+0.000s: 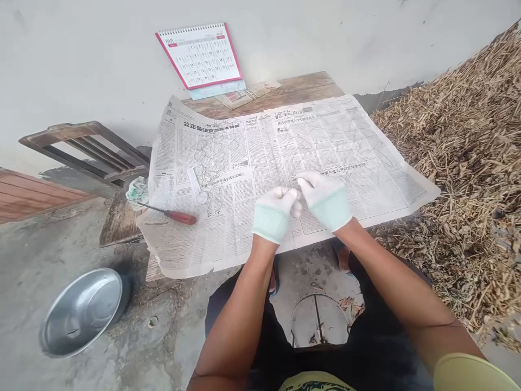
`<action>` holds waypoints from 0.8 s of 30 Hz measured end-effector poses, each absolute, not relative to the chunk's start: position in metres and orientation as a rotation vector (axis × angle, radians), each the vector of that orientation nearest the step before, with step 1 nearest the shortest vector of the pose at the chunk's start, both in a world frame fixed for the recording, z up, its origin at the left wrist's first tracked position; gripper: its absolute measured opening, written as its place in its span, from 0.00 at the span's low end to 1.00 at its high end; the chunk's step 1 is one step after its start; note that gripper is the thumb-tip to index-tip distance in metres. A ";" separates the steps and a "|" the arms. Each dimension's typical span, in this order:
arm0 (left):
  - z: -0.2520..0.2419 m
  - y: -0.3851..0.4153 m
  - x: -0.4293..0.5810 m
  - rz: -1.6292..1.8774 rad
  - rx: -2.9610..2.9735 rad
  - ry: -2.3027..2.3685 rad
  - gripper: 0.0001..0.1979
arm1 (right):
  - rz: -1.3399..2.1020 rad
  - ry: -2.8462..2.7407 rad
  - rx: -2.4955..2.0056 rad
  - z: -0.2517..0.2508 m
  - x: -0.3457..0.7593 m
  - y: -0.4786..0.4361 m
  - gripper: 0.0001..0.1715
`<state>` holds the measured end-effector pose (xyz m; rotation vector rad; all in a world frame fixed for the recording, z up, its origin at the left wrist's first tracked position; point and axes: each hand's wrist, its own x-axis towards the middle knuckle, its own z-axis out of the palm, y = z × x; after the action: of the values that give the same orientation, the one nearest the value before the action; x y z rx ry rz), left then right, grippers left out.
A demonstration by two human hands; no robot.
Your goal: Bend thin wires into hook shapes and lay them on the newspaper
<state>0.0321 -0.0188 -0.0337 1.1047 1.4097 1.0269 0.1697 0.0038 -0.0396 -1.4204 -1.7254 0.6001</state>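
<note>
Newspaper (244, 157) lies flat under knit-gloved left hand (275, 213) and right hand (325, 199).

Low worn wooden table (309, 84), wide black-and-white printed newspaper sheet (252, 163) spread across it, red-bordered spiral calendar (199, 54) at far edge

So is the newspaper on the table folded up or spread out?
Spread out. The newspaper lies open and flat over the table, two full pages showing, its near edge overhanging.

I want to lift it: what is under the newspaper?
A wooden table shows beyond the far edge of the newspaper; whatever else lies beneath is covered.
</note>
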 end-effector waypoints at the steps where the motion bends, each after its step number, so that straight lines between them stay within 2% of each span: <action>1: -0.034 -0.019 0.033 1.012 1.100 1.419 0.10 | 0.521 -1.784 -1.438 -0.041 0.171 0.005 0.14; 6: -0.035 -0.016 0.036 0.986 1.044 1.415 0.09 | 0.452 -1.747 -1.482 -0.034 0.175 0.008 0.18; 11: -0.034 -0.009 0.039 0.957 0.984 1.414 0.08 | 0.880 -1.453 -1.357 -0.022 0.173 0.010 0.19; 16: -0.028 0.000 0.039 0.924 0.922 1.494 0.06 | 1.343 -1.351 -1.141 -0.020 0.181 0.029 0.10; 24: -0.013 0.002 0.039 0.790 1.053 1.696 0.05 | 1.488 -1.355 -1.141 -0.023 0.190 0.047 0.07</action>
<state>0.0388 0.0023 -0.0130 1.0528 1.6959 0.7897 0.1903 0.0475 -0.0235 -1.1413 -1.3551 1.4876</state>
